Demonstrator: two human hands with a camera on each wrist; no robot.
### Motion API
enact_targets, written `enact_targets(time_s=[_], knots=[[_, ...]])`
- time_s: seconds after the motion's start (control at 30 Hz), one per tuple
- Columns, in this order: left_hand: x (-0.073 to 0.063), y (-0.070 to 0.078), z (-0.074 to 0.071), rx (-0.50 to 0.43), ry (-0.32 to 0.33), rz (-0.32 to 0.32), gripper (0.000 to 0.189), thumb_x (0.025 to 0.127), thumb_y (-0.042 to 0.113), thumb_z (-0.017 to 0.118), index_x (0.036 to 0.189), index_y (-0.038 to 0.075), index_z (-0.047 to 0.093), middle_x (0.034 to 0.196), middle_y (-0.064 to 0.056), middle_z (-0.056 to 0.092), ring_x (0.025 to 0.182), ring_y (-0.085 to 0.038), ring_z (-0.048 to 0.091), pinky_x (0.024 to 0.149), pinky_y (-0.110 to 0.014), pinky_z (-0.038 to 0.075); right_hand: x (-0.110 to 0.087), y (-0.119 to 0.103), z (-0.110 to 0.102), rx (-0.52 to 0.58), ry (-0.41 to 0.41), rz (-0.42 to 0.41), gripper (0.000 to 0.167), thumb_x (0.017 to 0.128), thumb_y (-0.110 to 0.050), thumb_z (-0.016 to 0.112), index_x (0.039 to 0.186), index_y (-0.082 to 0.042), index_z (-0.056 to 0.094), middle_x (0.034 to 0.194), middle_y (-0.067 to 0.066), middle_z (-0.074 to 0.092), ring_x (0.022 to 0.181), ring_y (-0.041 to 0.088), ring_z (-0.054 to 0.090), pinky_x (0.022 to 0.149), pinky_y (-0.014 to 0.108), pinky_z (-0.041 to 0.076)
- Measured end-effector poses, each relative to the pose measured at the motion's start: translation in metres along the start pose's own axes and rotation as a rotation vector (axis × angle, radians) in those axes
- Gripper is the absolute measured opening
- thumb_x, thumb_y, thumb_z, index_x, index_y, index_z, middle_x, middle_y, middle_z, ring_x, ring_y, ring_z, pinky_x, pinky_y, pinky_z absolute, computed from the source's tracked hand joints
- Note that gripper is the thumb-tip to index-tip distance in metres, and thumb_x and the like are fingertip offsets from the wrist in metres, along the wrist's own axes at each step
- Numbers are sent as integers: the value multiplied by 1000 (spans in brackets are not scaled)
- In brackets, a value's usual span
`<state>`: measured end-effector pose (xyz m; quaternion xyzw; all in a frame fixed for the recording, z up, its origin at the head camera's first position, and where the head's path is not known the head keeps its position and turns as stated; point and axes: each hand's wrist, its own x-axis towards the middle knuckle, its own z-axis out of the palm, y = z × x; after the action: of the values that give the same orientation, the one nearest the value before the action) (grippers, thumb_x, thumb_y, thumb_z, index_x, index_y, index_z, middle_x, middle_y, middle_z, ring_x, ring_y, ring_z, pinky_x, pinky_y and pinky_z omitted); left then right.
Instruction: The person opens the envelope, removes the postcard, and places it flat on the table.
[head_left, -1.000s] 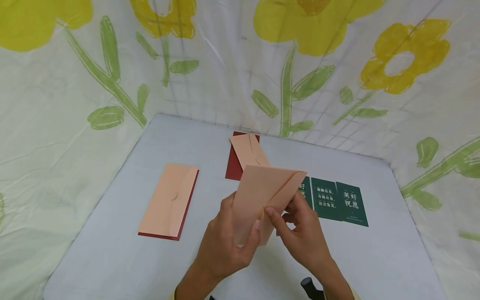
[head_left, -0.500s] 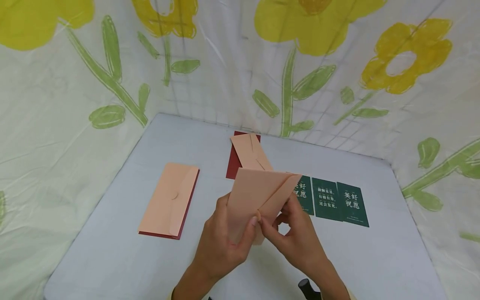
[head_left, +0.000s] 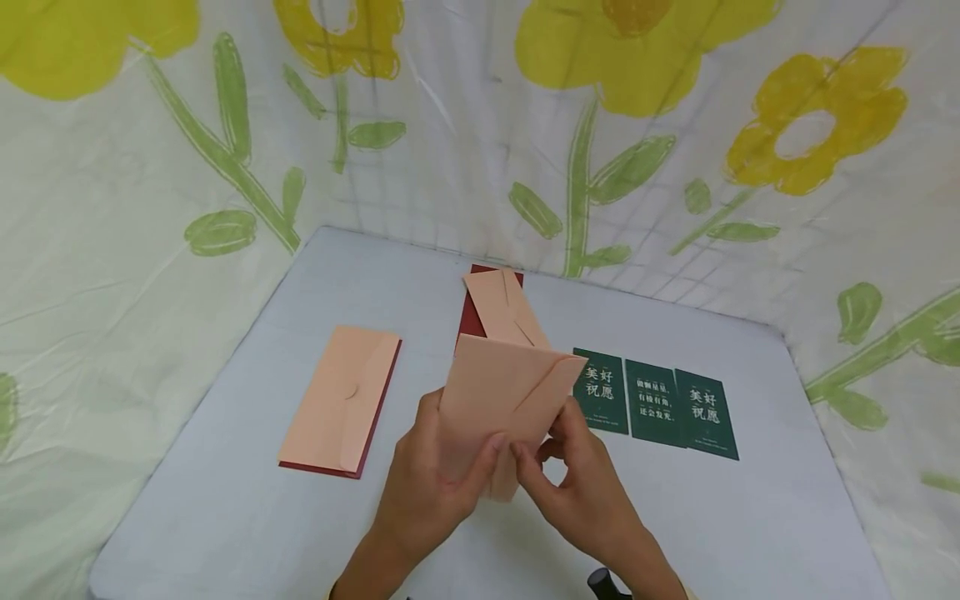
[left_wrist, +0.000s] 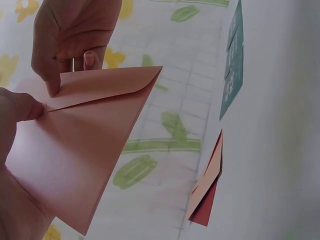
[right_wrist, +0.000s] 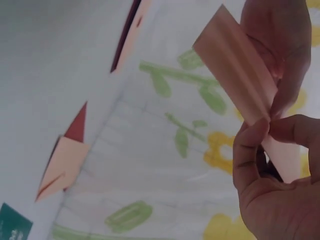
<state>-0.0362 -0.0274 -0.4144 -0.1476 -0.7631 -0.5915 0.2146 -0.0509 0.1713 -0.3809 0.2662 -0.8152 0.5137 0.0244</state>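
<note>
A pale pink envelope (head_left: 487,396) is held up off the table between both hands, its long flap along the right side. My left hand (head_left: 429,479) grips it from the left, thumb across its face near the flap's middle. My right hand (head_left: 577,483) pinches the flap's edge between thumb and index finger, close to the left thumb. In the left wrist view the envelope (left_wrist: 85,145) shows its flap lying nearly against the body, with a thin gap along the edge. The right wrist view shows the envelope's back (right_wrist: 235,65) and the pinching right fingertips (right_wrist: 257,130).
A stack of pink envelopes (head_left: 337,400) with red ones beneath lies at left on the white table (head_left: 225,533). Behind the hands, another pink envelope (head_left: 506,304) overlaps a red one (head_left: 469,321). Several green cards (head_left: 652,400) with white writing lie in a row at right.
Both hands and the held envelope have shifted left and slightly down. The left green card is now more fully uncovered. The right fingers have slid lower along the flap's edge.
</note>
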Motion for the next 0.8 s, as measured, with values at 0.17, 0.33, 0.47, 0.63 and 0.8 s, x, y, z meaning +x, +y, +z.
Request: enact_targets(time_s=[0.17,0.33,0.47,0.63,0.8], knots=[[-3,-4,-10,-37,-22,-116,55,95,25,82,140,19,50,115,3,70,92,-16,69,73,-34,61,0,2,9,55,-40,0,39,106,-8,65,139,-15,46,124,1,66,96,16,70,77,31,62],[-6,-9,-23,-12,-29,-219,58,94,32,83,142,24,50,116,5,71,92,-15,70,76,-35,60,4,3,15,85,-94,10,41,107,-9,64,143,-18,46,124,0,66,98,16,70,77,32,62],[-5,-13,-46,101,-39,-427,69,93,49,81,148,27,45,120,0,71,97,-17,69,82,-41,58,3,1,11,43,-153,37,53,107,-12,65,153,-25,42,126,-8,65,106,12,69,81,30,61],[6,-38,-97,248,-65,-515,85,99,53,72,164,18,29,141,-19,61,115,-31,66,93,-54,53,2,2,-4,-31,-148,35,58,107,-12,65,157,-29,40,127,-12,64,108,11,69,81,29,60],[19,-70,-138,353,-105,-456,84,103,44,69,165,8,25,141,-28,60,113,-41,66,90,-57,52,-2,5,-18,-72,-138,78,61,107,-15,66,158,-30,37,128,-12,65,109,11,69,83,28,59]])
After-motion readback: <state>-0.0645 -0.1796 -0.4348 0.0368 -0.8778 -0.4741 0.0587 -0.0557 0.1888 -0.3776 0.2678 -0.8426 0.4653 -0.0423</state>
